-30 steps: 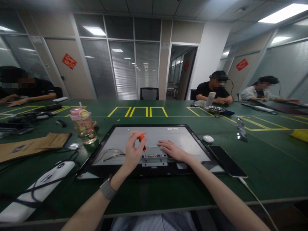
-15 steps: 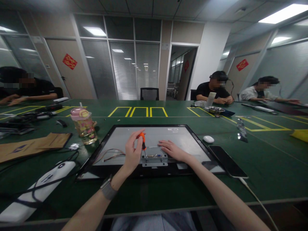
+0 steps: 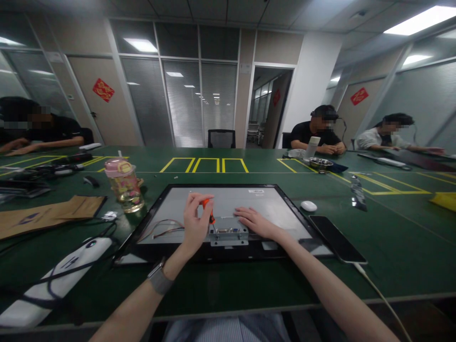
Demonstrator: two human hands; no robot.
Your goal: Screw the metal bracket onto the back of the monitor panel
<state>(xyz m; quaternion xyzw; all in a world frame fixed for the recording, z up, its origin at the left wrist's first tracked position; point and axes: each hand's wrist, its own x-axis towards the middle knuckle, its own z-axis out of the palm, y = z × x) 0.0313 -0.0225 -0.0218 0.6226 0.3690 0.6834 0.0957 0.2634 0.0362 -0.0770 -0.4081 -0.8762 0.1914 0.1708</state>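
A display panel lies back side up, its grey metal back framed in black. My left hand is closed around the orange handle of a screwdriver. The shaft points down at the left end of a metal bracket with connector ports; whether the tip sits in a screw I cannot tell. On the panel's back, just right of the bracket, my right hand rests flat with fingers stretched out. Thin wires lie on the panel left of my left hand.
Left of the panel are a pink-lided bottle, a brown paper envelope and a white power strip with black cables. To the right lie a white earbud case and a phone on a cable. Several people sit across the green table.
My left hand has turned slightly, and the screwdriver handle now leans further left, more covered by the fingers. My right hand has stayed in place.
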